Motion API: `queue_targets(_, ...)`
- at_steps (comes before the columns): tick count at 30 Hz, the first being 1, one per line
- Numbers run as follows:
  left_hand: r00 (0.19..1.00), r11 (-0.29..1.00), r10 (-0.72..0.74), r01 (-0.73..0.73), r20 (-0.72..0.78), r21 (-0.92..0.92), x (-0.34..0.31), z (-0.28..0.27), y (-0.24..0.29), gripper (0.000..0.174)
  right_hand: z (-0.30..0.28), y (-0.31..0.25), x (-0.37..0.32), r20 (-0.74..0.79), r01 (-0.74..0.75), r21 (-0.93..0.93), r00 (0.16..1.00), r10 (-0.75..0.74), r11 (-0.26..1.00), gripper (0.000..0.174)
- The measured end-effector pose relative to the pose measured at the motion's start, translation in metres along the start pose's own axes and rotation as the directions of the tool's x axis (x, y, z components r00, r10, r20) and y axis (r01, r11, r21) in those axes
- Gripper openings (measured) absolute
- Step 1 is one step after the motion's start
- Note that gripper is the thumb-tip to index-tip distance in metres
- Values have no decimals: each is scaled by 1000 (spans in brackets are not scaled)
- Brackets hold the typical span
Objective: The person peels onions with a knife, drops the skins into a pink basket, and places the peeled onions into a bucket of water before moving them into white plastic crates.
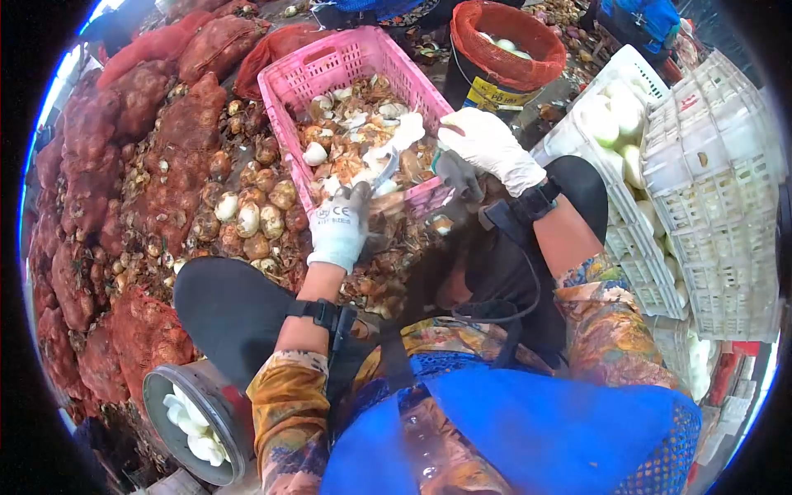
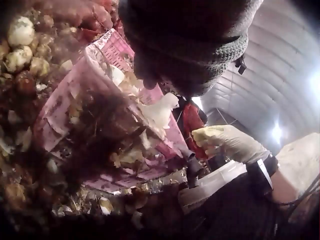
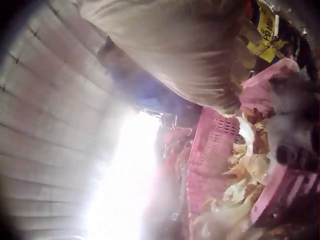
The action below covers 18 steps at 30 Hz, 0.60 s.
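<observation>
In the head view my left hand (image 1: 338, 227), in a white glove with dark grey fingertips, grips a small knife (image 1: 386, 173) at the near side of a pink crate (image 1: 285, 107); its handle is hidden in the glove. Brown and white onion skins (image 1: 351, 136) fill the crate. My right hand (image 1: 491, 148), in a thin white glove, hovers at the crate's right corner with its fingers loosely bent, and nothing shows in it. A pale piece of onion skin (image 2: 162, 110) hangs over the crate in the left wrist view. A dark grey fitting (image 1: 458, 175) sits at the crate's near right corner.
Unpeeled onions (image 1: 252, 219) and red mesh sacks (image 1: 99, 157) cover the left side. A bucket (image 1: 235, 412) of peeled onions stands lower left. White crates (image 1: 714, 198), one holding peeled onions (image 1: 615, 115), stand at right. Behind is a black bucket (image 1: 462, 82) with red mesh.
</observation>
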<state>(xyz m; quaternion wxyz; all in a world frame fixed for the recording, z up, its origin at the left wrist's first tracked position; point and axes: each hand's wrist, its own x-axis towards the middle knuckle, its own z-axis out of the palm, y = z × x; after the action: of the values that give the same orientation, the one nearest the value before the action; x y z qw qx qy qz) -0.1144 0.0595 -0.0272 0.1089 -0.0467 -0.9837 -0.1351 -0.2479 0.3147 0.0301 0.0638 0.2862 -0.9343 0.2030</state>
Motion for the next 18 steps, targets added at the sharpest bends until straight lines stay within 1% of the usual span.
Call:
queue_targets(1,1000,1000,-11,10,19,29,-1,1,-3,30,-1,-6,0,-76,81,60,994,-77,995,33)
queue_targets(2,999,998,-19,17,35,60,0,1,-7,29,-3,-14,-1,-40,91,85,995,-88,992,32)
queue_targets(3,984,997,-71,65,162,45,2,1,-11,34,-10,-27,-2,-13,100,104,995,-99,990,31)
queue_targets(4,993,992,97,-91,-69,88,-5,17,-22,28,-19,-36,-1,-5,109,108,994,-109,988,31)
queue_targets(5,987,995,1,-17,162,96,-2,-2,-10,32,-11,-31,-3,-59,239,64,970,-235,969,26)
queue_targets(6,992,997,-4,-6,125,78,-3,7,-15,40,-4,-27,-5,-111,364,-2,926,-362,931,22)
queue_targets(7,992,973,126,-123,1,194,-6,-4,-14,48,-15,-40,-4,-103,290,26,953,-286,957,19)
queue_targets(8,989,985,81,-99,127,142,-2,-18,-12,61,-21,-52,-6,-85,219,67,973,-214,973,16)
queue_targets(9,981,987,38,-67,189,149,-3,-29,-10,69,-9,-47,-8,-179,268,77,951,-251,960,15)
queue_targets(10,924,995,-48,10,379,101,1,-42,-9,75,5,-40,-9,-258,316,98,924,-283,944,13)
queue_targets(11,925,985,-1,-65,379,160,-1,-39,-20,78,8,-42,-8,-189,231,67,958,-215,971,13)
queue_targets(12,907,987,8,-73,421,141,5,-44,-24,79,12,-44,-8,-112,144,36,984,-140,989,14)
queue_targets(14,862,993,22,-79,507,91,15,-54,-31,81,11,-49,-8,-93,182,33,980,-178,983,14)
queue_targets(15,895,981,132,-179,427,71,17,-51,-43,77,11,-51,-8,-83,200,32,977,-197,979,15)
queue_targets(16,897,987,130,-158,422,32,20,-50,-53,74,9,-56,-9,-64,206,69,977,-202,976,13)
queue_targets(18,899,993,116,-99,422,-62,30,-51,-66,69,18,-52,-11,-59,127,183,991,-118,975,12)
